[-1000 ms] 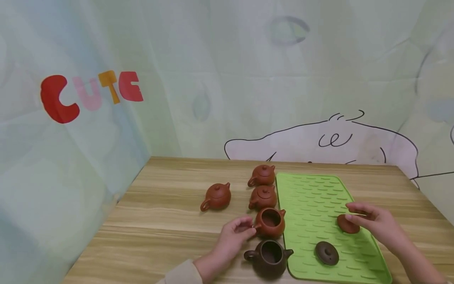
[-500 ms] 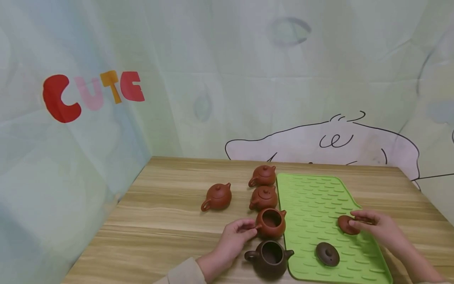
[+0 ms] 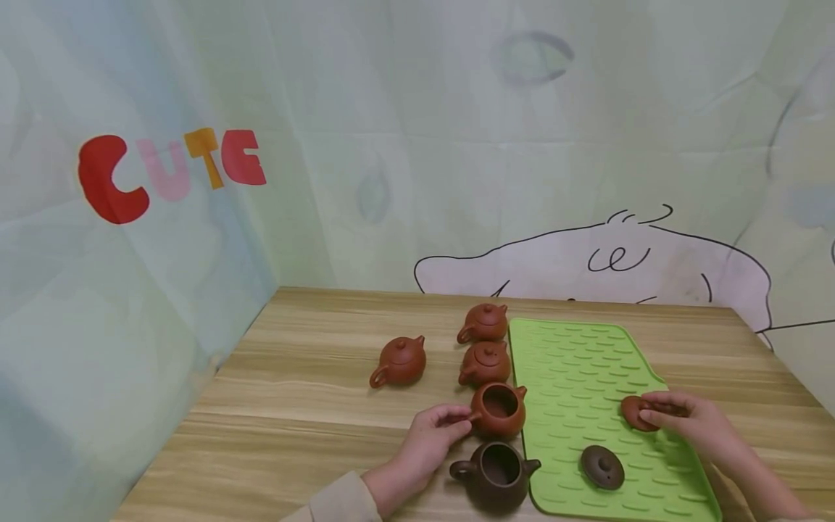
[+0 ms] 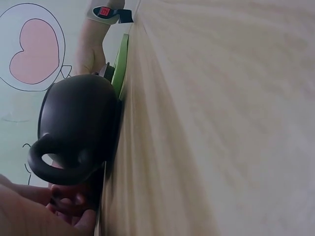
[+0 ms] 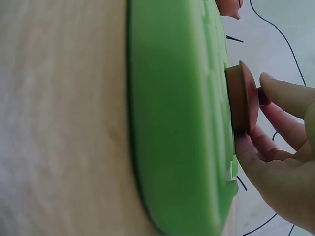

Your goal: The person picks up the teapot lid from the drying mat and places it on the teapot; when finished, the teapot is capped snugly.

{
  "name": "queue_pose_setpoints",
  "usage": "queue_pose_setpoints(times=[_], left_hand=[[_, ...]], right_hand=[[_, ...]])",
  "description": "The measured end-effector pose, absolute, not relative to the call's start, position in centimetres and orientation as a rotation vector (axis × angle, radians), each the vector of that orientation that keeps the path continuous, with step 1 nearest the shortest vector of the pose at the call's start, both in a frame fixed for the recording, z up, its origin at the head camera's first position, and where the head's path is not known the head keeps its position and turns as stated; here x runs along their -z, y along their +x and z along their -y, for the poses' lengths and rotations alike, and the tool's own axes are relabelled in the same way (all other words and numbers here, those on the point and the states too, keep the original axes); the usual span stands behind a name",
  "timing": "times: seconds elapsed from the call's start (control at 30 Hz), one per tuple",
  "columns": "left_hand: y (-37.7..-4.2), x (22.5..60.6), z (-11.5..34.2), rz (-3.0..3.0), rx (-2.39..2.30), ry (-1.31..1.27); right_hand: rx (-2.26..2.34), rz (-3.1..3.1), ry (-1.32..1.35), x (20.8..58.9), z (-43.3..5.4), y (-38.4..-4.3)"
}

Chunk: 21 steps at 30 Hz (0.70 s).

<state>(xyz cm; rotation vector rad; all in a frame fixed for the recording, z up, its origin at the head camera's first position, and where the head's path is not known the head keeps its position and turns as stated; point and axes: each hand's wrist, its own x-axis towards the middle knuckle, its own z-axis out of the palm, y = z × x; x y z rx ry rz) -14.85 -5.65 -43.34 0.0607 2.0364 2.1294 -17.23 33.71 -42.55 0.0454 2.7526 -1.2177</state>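
Observation:
In the head view my left hand pinches the handle of a lidless red-brown teapot at the mat's left edge. A lidless dark brown teapot stands just nearer; its body fills much of the left wrist view, with my fingertips below its handle. My right hand holds a red-brown teapot lid by its knob. In the right wrist view the lid is close against the green mat, other fingers curling at its rim. A dark brown lid lies nearer on the mat.
Two lidded red-brown teapots, one in the back and one before it, line the left edge of the green ridged mat. Another lidded teapot stands farther left on the wooden table. A printed curtain hangs behind.
My right hand has come down, its fingers closing on the red-brown lid's knob. The left hand stays at the teapot handle; the teapots and the dark lid keep their places.

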Motion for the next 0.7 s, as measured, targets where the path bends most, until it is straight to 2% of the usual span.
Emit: queue_pose_setpoints(times=[0.7], left_hand=[[-14.9,43.19,5.63,-2.058,-2.106,0.04]], right_hand=[[1.177,-2.808,0.016,42.21,-33.13,-17.17]])
